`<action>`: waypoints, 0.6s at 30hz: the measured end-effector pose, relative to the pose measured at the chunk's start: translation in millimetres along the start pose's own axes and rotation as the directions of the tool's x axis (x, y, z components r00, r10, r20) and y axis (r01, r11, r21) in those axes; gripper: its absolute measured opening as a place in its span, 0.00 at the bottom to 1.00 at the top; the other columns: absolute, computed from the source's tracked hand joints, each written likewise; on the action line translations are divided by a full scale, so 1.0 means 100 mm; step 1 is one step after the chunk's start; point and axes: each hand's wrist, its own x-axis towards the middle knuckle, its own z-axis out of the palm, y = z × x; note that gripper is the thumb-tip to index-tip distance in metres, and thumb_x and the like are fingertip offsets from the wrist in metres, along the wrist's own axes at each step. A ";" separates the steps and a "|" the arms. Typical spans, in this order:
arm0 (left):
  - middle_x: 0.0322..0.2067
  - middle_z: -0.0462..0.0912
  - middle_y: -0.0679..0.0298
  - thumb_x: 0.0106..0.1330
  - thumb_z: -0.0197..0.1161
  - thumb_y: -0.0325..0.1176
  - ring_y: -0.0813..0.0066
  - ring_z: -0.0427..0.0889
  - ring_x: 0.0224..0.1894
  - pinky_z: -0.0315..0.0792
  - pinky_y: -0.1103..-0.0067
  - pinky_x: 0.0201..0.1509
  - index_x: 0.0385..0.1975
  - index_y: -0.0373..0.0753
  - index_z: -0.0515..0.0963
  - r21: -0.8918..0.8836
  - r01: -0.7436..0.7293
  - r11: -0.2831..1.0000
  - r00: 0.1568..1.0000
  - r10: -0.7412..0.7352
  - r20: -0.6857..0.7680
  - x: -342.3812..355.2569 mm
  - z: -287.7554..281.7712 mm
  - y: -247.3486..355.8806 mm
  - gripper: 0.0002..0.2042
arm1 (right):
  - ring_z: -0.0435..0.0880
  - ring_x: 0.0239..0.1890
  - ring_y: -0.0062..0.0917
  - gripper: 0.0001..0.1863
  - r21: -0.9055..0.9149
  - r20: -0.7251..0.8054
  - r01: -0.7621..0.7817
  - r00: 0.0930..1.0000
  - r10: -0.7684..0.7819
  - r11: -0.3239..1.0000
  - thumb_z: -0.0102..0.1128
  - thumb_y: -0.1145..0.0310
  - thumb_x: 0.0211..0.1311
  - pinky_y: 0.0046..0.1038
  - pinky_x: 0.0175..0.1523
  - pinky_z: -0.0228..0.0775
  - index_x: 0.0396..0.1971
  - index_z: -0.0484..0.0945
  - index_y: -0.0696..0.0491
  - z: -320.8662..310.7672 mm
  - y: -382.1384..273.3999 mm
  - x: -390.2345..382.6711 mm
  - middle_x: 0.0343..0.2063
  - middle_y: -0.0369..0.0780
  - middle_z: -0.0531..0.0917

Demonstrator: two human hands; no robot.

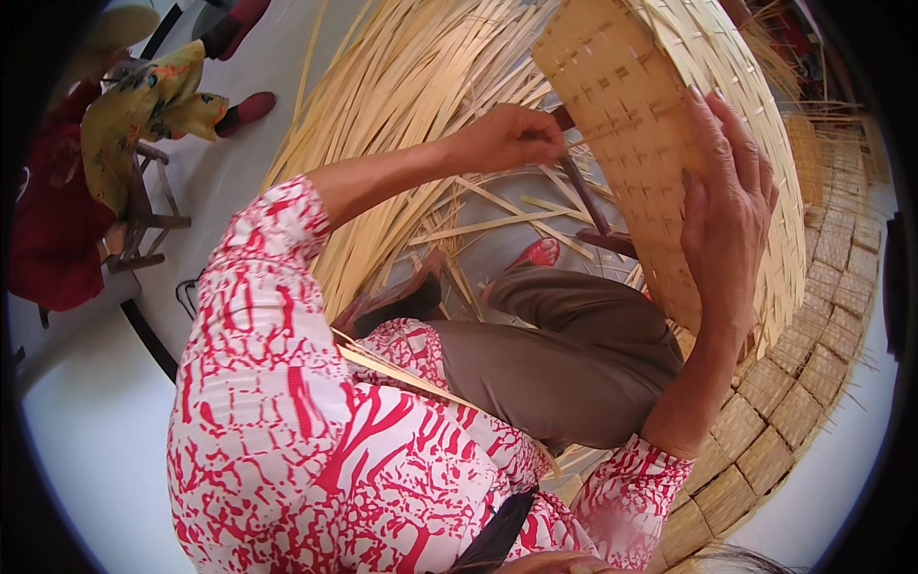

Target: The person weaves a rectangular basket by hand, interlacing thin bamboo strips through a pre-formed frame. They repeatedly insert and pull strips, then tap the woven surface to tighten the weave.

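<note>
A large woven bamboo piece (622, 105) stands upright on my right, its inner face a tan weave and its outer side paler. My right hand (732, 206) lies along the edge where these two faces meet. Its fingers are stretched out and the thumb is apart, touching the inner face. To the left of the weave, my left hand (512, 139) is closed in a pinch. A thin bamboo strip (601, 137) appears to run from its fingertips toward the weave; the grip itself is partly hidden. Just beyond those fingers is a dark wooden bar (585, 191).
Long loose bamboo strips (402, 96) spread over the floor ahead and left. Stacked woven pieces (765, 421) curve along the right. My bent legs (555, 364) are below the weave. At the far left, another person in patterned yellow trousers (153, 105) is by a wooden stool (148, 215).
</note>
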 end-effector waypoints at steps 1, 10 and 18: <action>0.30 0.83 0.70 0.73 0.63 0.30 0.86 0.78 0.33 0.73 0.84 0.38 0.41 0.35 0.82 0.022 0.011 1.000 1.000 -0.011 -0.028 0.08 -0.02 -0.08 0.06 | 0.70 0.68 0.36 0.36 -0.031 0.002 0.010 1.000 -0.010 0.999 0.58 0.81 0.60 0.39 0.72 0.60 0.70 0.70 0.43 0.02 0.03 0.02 0.67 0.36 0.74; 0.33 0.87 0.68 0.71 0.65 0.33 0.84 0.84 0.35 0.78 0.83 0.37 0.42 0.37 0.85 -0.244 0.108 0.964 0.973 -0.152 -0.172 0.50 0.28 -0.55 0.08 | 0.72 0.67 0.33 0.37 0.017 -0.069 -0.017 0.997 0.018 1.000 0.56 0.82 0.59 0.38 0.72 0.58 0.69 0.72 0.38 0.12 0.14 0.04 0.66 0.35 0.75; 0.33 0.87 0.66 0.71 0.66 0.32 0.82 0.84 0.33 0.78 0.83 0.36 0.41 0.35 0.84 -0.271 0.108 0.957 0.965 -0.167 -0.205 0.55 0.30 -0.59 0.08 | 0.72 0.67 0.34 0.36 0.042 -0.084 0.008 0.996 -0.004 0.999 0.55 0.83 0.59 0.39 0.72 0.58 0.68 0.73 0.39 0.13 0.15 0.05 0.65 0.36 0.76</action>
